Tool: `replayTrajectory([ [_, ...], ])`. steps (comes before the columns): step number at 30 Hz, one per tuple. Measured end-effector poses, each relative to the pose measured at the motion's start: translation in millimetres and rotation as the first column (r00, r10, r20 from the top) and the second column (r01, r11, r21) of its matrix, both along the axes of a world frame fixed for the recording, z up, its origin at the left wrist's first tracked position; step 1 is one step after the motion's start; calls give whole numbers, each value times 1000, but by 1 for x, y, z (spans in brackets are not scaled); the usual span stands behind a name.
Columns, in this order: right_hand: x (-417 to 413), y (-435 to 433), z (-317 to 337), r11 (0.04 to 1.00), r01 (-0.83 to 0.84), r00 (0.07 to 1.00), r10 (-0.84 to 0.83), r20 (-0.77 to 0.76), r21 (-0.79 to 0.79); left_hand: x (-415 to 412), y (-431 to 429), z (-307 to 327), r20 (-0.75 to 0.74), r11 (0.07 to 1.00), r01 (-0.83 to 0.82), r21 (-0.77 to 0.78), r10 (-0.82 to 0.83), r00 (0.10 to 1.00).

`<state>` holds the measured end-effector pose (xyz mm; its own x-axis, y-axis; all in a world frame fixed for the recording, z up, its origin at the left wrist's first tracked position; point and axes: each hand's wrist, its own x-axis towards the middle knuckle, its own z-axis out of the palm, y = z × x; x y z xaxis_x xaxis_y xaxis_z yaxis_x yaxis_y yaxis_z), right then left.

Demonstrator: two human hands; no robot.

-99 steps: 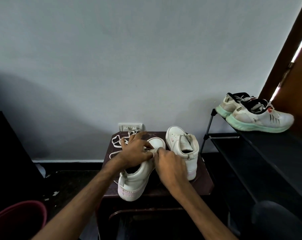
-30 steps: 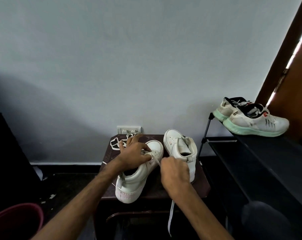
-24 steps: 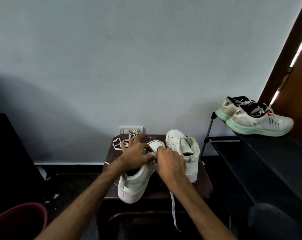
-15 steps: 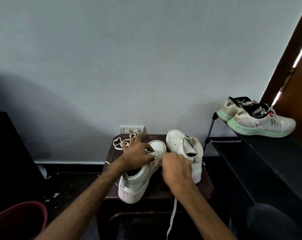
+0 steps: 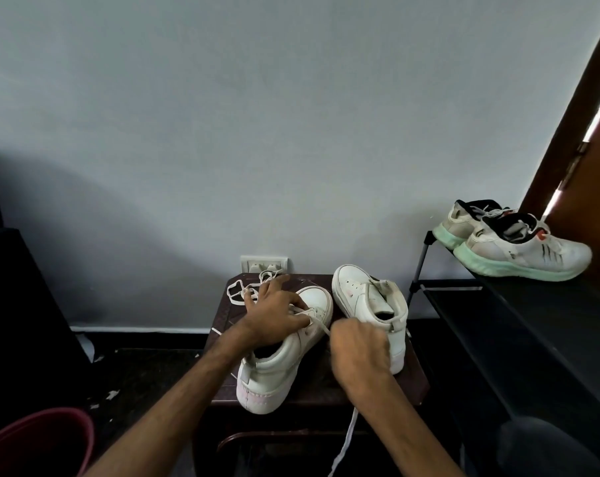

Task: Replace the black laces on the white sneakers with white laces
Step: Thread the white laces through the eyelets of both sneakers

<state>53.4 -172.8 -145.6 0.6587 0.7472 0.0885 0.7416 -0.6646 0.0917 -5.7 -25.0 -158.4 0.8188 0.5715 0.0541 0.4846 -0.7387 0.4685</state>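
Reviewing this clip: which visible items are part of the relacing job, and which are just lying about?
Job: near sneaker, under the left hand; white lace, held in the right hand; second sneaker; loose lace on the table.
Lying about: green-soled trainers, black rack, red bucket, wall socket.
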Motion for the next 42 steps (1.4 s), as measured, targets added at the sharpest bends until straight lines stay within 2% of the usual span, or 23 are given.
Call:
replayTrajectory([
  [2,-2,9,5,996,-25,999,28,-37,87,0,-1,1,-8,1000,-5,2,5,1000],
  [5,-3,13,6,992,-35,997,42,-58,119,-1,-2,2,-11,1000,-7,-2,7,1000],
  [11,-2,-5,4,990,-20,999,14,-48,-143,0,-2,3,-3,1000,-5,-24,4,1000],
  [16,0,16,14,996,-22,994,31,-105,89,0,0,0,-24,1000,7,0,-7,1000],
  [24,7,6,-3,998,19,994,-13,-108,58,-2,1,0,86,993,-3,-122,14,996],
  [26,11,5,-4,994,30,974,-5,-228,108,0,3,-3,176,982,-21,-187,55,983],
  [28,21,4,-3,972,96,877,19,-479,214,4,7,-7,287,981,-56,-184,108,952],
  [30,29,3,11,919,211,665,115,-738,334,7,12,-10,379,962,-120,-245,209,902],
  [31,31,2,22,874,287,539,191,-821,391,8,14,-11,399,952,-146,-269,249,882],
  [33,37,-1,49,783,417,322,348,-880,462,11,15,-12,418,936,-195,-291,308,855],
  [35,49,-2,79,687,504,204,494,-845,523,14,12,-15,459,913,-248,-324,381,803],
  [37,62,-2,110,555,603,107,654,-748,572,17,6,-18,507,875,-278,-396,461,729],
  [40,77,-8,160,344,739,-28,875,-484,579,21,-5,-17,534,794,-277,-541,579,617],
  [42,84,-19,192,225,765,-55,957,-286,604,21,-9,-14,544,761,-255,-596,617,569],
])
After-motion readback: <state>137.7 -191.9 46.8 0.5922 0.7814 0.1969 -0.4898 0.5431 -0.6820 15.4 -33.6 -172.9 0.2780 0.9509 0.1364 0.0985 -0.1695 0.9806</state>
